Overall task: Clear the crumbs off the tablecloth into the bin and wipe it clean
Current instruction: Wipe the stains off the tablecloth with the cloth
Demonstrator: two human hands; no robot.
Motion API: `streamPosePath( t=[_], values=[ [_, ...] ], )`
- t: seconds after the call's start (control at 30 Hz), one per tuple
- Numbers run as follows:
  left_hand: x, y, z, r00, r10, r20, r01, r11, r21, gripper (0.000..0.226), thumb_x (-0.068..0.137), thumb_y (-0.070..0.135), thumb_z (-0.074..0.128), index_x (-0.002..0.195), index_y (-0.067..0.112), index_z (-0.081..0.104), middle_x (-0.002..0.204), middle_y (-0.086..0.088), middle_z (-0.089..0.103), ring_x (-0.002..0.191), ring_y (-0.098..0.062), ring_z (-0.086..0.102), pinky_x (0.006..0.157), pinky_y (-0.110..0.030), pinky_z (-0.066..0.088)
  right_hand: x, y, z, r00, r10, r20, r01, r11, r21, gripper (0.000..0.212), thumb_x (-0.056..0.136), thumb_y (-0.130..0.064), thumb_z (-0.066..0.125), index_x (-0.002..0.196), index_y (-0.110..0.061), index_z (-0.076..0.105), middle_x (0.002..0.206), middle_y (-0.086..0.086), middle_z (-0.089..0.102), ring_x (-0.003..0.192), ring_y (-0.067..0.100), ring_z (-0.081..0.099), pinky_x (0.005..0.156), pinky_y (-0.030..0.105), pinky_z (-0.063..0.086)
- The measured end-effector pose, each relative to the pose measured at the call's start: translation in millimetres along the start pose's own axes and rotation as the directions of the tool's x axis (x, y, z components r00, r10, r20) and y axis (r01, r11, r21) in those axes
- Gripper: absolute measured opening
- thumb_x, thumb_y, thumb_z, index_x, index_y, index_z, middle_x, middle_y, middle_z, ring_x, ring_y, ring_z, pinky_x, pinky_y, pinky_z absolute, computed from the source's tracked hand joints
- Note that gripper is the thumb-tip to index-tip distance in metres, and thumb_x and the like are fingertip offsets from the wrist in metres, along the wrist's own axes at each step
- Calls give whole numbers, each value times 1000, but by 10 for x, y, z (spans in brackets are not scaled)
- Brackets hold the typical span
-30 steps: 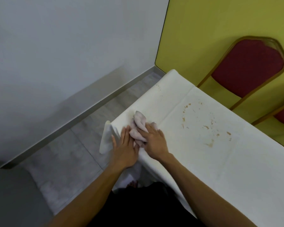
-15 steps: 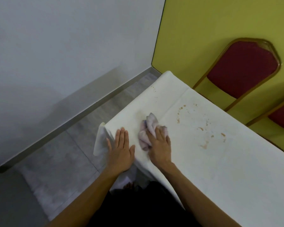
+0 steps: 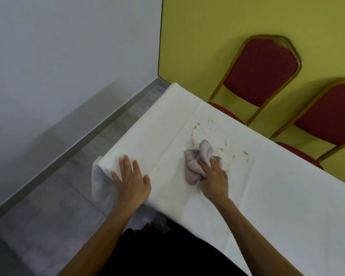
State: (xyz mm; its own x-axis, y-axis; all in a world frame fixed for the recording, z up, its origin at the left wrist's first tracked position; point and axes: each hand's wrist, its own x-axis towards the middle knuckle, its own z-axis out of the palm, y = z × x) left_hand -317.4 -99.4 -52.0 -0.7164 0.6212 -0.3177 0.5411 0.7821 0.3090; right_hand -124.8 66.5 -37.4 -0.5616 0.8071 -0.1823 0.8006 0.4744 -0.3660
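Note:
A white tablecloth [image 3: 277, 196] covers a long table running from near right to far left. Brown crumbs and smears [image 3: 221, 150] are scattered on it beyond the cloth, some more near the far edge [image 3: 195, 126]. My right hand [image 3: 214, 178] presses a crumpled pale pink cloth [image 3: 197, 164] onto the tablecloth, right beside the crumbs. My left hand [image 3: 130, 179] lies flat with fingers spread on the tablecloth's near left corner, holding it down. No bin is in view.
Two red padded chairs with gold frames [image 3: 261, 70] [image 3: 327, 120] stand against the yellow wall behind the table. A grey tiled floor [image 3: 48, 196] and a white wall lie to the left of the table's end.
My right hand has slid the pink cloth away from the left corner toward the crumbs in the middle. My left hand stayed flat at the corner. The view has shifted closer.

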Motion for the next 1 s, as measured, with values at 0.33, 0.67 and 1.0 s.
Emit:
streamPosePath(
  t=[0.33, 0.67, 1.0],
  values=[
    [0, 362, 568, 947, 287, -144, -277, 957, 83, 67, 99, 46, 30, 150, 2, 33, 160, -19, 23, 150, -31, 20, 119, -60, 14, -211, 431, -50, 985, -117, 129, 122, 992, -32, 79, 91, -13, 46, 149, -57, 16, 165, -14, 8, 153, 11, -5, 118, 58, 5],
    [37, 328, 620, 948, 285, -141, -268, 955, 128, 70, 99, 50, 21, 153, 5, 25, 163, -15, 15, 152, -28, 12, 120, -58, 11, -181, 656, -181, 941, 298, -160, -289, 954, 79, 55, 89, -22, 50, 144, -29, 46, 149, 6, 41, 141, 24, 24, 102, 50, 38],
    [58, 301, 630, 945, 300, -132, -279, 948, 156, 74, 97, 52, 19, 154, 6, 22, 163, -15, 14, 152, -28, 12, 119, -57, 11, -686, 335, 168, 988, -147, 48, 147, 989, -16, 79, 90, -11, 48, 156, -41, 16, 166, -7, 9, 154, 14, -7, 122, 47, 11]
  ],
)
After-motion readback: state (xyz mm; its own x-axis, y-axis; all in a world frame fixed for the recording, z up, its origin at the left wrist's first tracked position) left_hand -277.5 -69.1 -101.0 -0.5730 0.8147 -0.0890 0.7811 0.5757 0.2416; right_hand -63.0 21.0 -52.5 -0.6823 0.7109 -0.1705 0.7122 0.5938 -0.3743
